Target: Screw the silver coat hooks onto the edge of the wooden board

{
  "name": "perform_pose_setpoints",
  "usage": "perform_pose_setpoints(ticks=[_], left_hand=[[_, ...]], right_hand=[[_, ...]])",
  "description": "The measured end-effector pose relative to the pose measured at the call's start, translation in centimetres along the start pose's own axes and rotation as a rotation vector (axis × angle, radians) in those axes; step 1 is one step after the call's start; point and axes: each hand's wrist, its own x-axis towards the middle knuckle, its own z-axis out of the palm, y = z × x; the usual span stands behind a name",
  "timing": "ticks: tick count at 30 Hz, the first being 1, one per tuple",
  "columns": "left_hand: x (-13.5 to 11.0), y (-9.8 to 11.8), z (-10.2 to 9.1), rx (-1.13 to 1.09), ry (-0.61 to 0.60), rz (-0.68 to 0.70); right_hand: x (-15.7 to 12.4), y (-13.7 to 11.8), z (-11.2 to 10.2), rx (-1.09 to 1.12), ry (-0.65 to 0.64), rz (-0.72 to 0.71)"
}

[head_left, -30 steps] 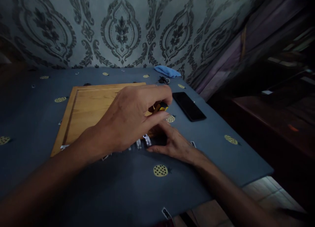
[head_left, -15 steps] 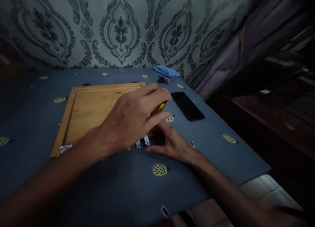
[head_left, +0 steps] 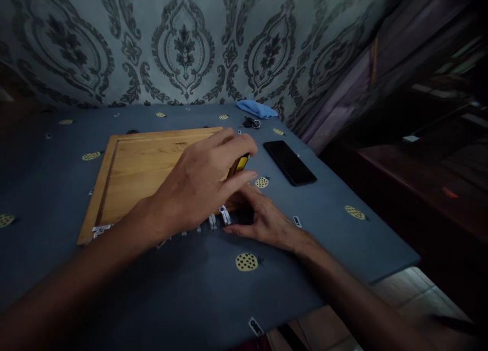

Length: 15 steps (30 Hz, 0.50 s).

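Note:
A wooden board [head_left: 147,155] with a grooved border lies on the table. My left hand [head_left: 208,176] is over its near right part, fingers curled round a yellow-and-black tool handle [head_left: 241,162]; the tool's lower end is hidden behind the hand. My right hand [head_left: 265,219] bends round the board's near right corner, thumb toward me and fingers on the far side. Beside the right thumb, a small silvery metal fitting [head_left: 224,215] sits at the board's near edge. Another metal fitting [head_left: 212,222] is just left of it, partly under my left hand.
A black phone [head_left: 290,163] lies right of the board. Behind it are keys [head_left: 251,122] and a folded blue cloth [head_left: 257,108]. The pineapple-print tablecloth [head_left: 335,244] covers the table, whose right edge drops to a tiled floor [head_left: 415,295]. A patterned wall hanging stands behind.
My left hand and the tool handle have shifted slightly left, and the handle looks a little turned. More of the metal fitting shows. My right hand stays at the corner.

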Motion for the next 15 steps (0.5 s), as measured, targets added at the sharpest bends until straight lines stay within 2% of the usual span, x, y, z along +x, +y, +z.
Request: perform_pose_setpoints(ticks=[4, 10, 15], left_hand=[[-0.14, -0.10, 0.28, 0.074, 0.026, 0.000], [0.09, 0.06, -0.53, -0.001, -0.046, -0.069], [-0.02, -0.05, -0.17, 0.062, -0.080, -0.049]], right_hand=[[0.06, 0.06, 0.02, -0.037, 0.007, -0.013], [-0.03, 0.26, -0.06, -0.068, 0.019, -0.031], [-0.04, -0.01, -0.13, -0.036, 0.014, -0.018]])
